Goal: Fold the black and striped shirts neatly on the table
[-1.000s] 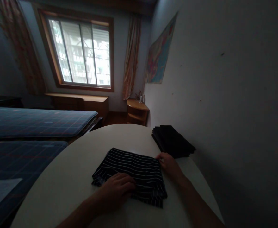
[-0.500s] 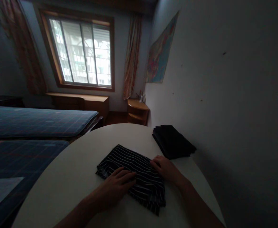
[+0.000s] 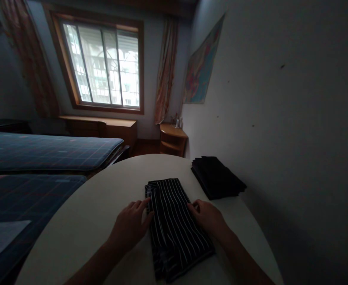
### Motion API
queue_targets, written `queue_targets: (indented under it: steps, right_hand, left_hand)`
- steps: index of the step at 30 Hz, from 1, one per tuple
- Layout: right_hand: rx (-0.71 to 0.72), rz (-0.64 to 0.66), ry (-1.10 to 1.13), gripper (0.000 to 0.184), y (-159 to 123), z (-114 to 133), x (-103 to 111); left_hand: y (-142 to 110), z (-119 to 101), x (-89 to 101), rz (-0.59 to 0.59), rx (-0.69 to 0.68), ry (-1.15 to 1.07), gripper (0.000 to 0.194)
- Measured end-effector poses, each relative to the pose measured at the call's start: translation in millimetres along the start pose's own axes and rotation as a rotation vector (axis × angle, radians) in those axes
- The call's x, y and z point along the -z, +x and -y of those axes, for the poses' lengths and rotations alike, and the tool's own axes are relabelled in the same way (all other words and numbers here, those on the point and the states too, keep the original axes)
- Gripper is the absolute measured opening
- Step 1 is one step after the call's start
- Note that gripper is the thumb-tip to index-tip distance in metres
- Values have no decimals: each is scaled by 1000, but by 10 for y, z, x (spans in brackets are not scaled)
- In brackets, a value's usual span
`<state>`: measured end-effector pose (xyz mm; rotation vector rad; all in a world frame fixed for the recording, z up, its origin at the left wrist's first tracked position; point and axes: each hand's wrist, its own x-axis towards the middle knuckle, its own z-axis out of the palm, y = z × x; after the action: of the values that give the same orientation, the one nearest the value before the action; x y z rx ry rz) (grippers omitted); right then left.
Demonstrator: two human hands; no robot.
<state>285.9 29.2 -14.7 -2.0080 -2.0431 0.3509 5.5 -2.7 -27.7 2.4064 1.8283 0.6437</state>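
A folded black cloth with white stripes (image 3: 176,221) lies on the round white table (image 3: 102,213), its long side pointing away from me. My left hand (image 3: 130,223) rests at its left edge, thumb and fingers apart, with the fingertips touching the fabric. On the opposite edge, my right hand (image 3: 208,215) has its fingers bent and closed on the cloth's border. The garment's exact kind does not show. Loose, uneven layers stick out along its left side and near end.
A stack of folded black cloths (image 3: 217,178) sits at the table's right rim, near the white wall (image 3: 280,158). Beds with blue plaid mattresses (image 3: 52,152) stand to the left. Beyond the table are a wooden corner shelf (image 3: 174,132) and a window (image 3: 102,67).
The striped cloth has turned from lying slantwise to pointing away from me. My left hand has shifted from its top to its left edge; my right hand stays at the right edge.
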Motion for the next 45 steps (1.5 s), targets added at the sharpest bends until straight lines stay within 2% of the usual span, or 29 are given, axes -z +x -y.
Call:
queue_targets:
  steps: [5,9,11,12,15,17,21,30,45]
  right_hand:
    - [-27,2,9,33,-7,81,-112]
    - [-40,3,118,25,-28,136,-107]
    - [-33,18,258,29,-21,133,-118]
    - [-2,23,342,37,-12,120,-130]
    - [154,39,513,58,42,44,-176]
    - [219,70,514,55,96,-15,-192]
    - [226,80,438,53,243,-81,-156]
    - [380,15,299,55,679,-4,164]
    - [477,-61,150,54,1159,-19,803]
  left_hand:
    - [-46,-77,-168,86,52,-28,55]
    - [-38,-41,-340,63,38,-106,56]
    - [-20,-20,-412,35,28,-134,56]
    - [-9,-10,-441,21,19,-144,56]
    - [33,18,-502,-6,-23,-161,55]
    - [61,42,-524,-13,-45,-157,54]
    - [98,101,-550,-21,-65,-135,52]
    - [105,155,-566,40,-49,-78,52]
    - [96,177,-555,91,-38,-56,55]
